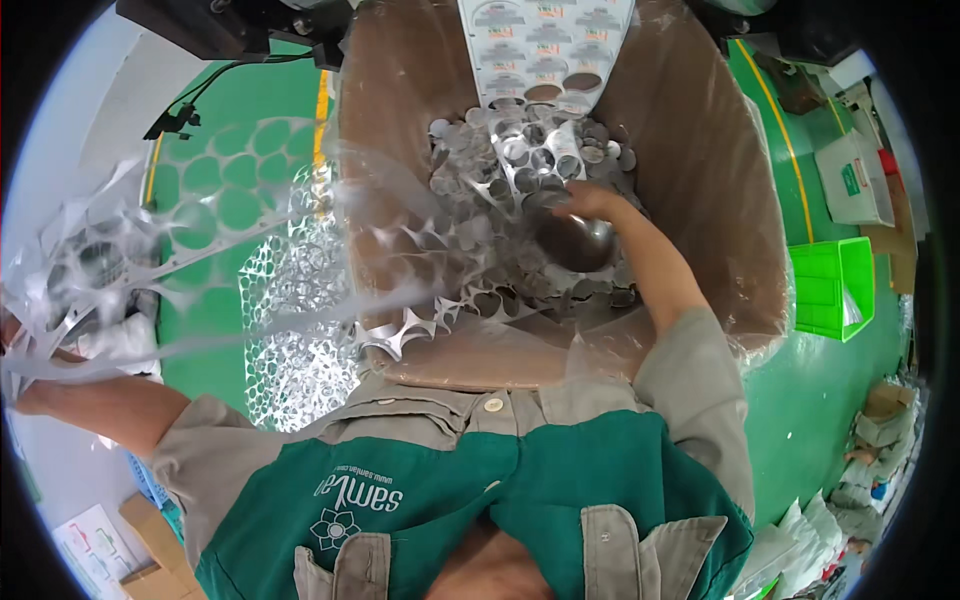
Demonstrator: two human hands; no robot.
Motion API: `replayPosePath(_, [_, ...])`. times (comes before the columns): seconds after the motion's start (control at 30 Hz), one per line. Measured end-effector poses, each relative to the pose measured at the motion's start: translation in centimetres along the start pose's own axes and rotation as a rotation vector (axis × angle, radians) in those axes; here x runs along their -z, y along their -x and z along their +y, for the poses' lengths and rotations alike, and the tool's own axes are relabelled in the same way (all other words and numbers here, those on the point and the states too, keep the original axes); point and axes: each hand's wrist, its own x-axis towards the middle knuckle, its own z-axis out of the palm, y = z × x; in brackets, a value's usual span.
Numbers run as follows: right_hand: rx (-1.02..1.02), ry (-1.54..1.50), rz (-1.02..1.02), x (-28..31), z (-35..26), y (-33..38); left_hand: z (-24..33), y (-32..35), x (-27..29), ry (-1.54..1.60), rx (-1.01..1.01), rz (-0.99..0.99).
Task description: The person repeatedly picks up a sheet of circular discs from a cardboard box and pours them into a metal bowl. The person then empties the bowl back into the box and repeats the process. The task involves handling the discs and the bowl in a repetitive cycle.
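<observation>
At the far left edge, my left hand (22,350) is closed on thin perforated sheets (170,268), full of round holes and blurred by motion. They stretch from that hand across to the near part of a big brown carton (690,130). Inside the carton my right hand (592,203) is closed on a dark, shiny, rounded object (575,242), smeared and of a kind I cannot make out. Below and around it lie many loose silvery discs (450,140) and strips of holed sheet (540,160). A printed sheet (492,72) with round cut-outs leans at the carton's far side.
Clear plastic lines the carton. Holed sheet waste (300,370) is heaped on the green floor (745,405) left of it. A bright green crate (820,290) and a white bin (855,180) stand to the right. Black machine parts (190,30) overhang the far left.
</observation>
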Motion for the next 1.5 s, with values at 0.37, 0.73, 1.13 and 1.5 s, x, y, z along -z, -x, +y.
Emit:
replayPosePath(0.37, [-0.264, 0.381, -0.051, 5.8, 4.7, 1.1, 1.5, 7.9, -12.1, -0.669, -0.045, -0.764])
replayPosePath(0.73, [-0.150, 0.238, 0.417, 15.1, -0.6, 4.6, -10.4, 46.3, -45.9, -0.480, -0.195, -2.379])
replayPosePath(1.13, [-0.296, 0.249, 0.433, 16.6, -0.7, 7.2, -15.3, 57.4, -45.7, -0.204, 0.939, -1.788])
replayPosePath(1.5, [-0.207, 0.153, 0.740, 18.2, -0.9, 8.7, -5.8, 31.5, -45.5, -0.047, 0.676, -1.525])
